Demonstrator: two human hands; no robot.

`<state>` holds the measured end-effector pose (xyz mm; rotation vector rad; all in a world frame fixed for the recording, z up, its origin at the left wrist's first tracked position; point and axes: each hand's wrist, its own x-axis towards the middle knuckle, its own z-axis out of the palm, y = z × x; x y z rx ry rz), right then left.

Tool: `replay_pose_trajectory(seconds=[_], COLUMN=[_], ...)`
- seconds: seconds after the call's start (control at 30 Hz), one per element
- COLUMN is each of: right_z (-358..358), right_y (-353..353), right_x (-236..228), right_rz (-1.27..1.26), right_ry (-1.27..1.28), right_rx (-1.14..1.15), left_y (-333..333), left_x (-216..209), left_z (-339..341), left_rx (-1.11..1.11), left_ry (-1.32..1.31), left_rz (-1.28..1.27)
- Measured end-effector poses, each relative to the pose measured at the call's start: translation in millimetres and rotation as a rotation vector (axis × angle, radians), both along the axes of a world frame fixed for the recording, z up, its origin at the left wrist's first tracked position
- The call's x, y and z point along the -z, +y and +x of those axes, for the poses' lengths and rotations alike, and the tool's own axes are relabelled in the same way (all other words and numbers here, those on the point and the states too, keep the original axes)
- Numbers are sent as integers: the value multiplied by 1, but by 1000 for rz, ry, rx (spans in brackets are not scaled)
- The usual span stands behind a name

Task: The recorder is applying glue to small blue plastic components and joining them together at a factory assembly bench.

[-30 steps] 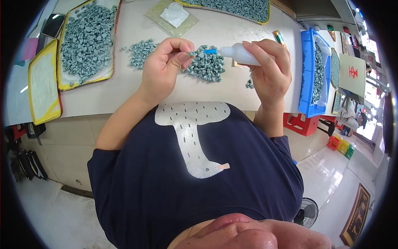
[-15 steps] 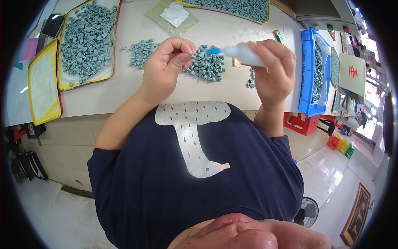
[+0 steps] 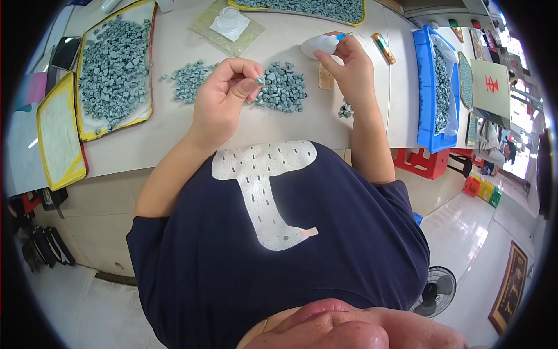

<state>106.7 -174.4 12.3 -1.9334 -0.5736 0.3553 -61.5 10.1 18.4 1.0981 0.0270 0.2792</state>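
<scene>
My left hand [image 3: 221, 96] pinches a small green stone [image 3: 260, 80] between thumb and fingertips, above the left edge of a pile of grey-green stones [image 3: 286, 90]. Another loose pile of stones [image 3: 187, 81] lies left of that hand, partly behind it. To the right, my right hand [image 3: 351, 67] grips a white squeeze bottle [image 3: 317, 46] with a blue tip [image 3: 341, 36]. The bottle's tip points right, away from the held stone. Below the bottle lie a flat tan rectangular piece [image 3: 325, 79] and a few darker stones [image 3: 346, 109].
At left stand a stone-filled tray [image 3: 152, 75], a yellow-edged board [image 3: 58, 136] and a phone [image 3: 65, 53]. A plastic bag with a clear container [image 3: 229, 24] lies at the back. A blue bin [image 3: 423, 96] holds stones at right, beyond a small printed tube [image 3: 383, 48].
My right hand has moved up and left, and the bottle has turned so its blue tip no longer points at the stone. My left hand still pinches the stone, slightly further left.
</scene>
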Motion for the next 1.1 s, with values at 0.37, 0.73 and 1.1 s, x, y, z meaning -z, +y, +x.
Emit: replay_pose_trajectory(seconds=[0.37,0.73,1.1], right_z=[-13,-16,-38], right_y=[-47,-38,-21], right_x=[-44,-33,-53], right_rz=[-699,-730,-222], right_ry=[-256,-363,-96], right_rx=[-201,-197,-211], left_y=[2,2,1], left_x=[3,0,0], left_z=[-6,-2,-3], left_rx=[-1,15,-20], left_ry=[51,52,3], left_rz=[26,14,108])
